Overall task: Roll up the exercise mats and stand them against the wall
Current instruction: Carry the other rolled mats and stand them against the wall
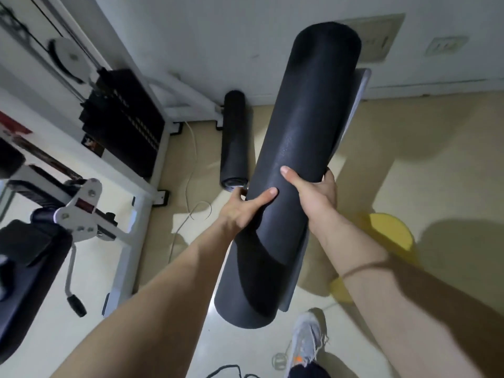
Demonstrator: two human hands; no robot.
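The rolled mat is held off the floor, its long axis pointed at the wall, with the far end nearest it. The left hand and right hand are wrapped round its middle, about equally far from the wall. A second rolled mat is seen at the wall's foot.
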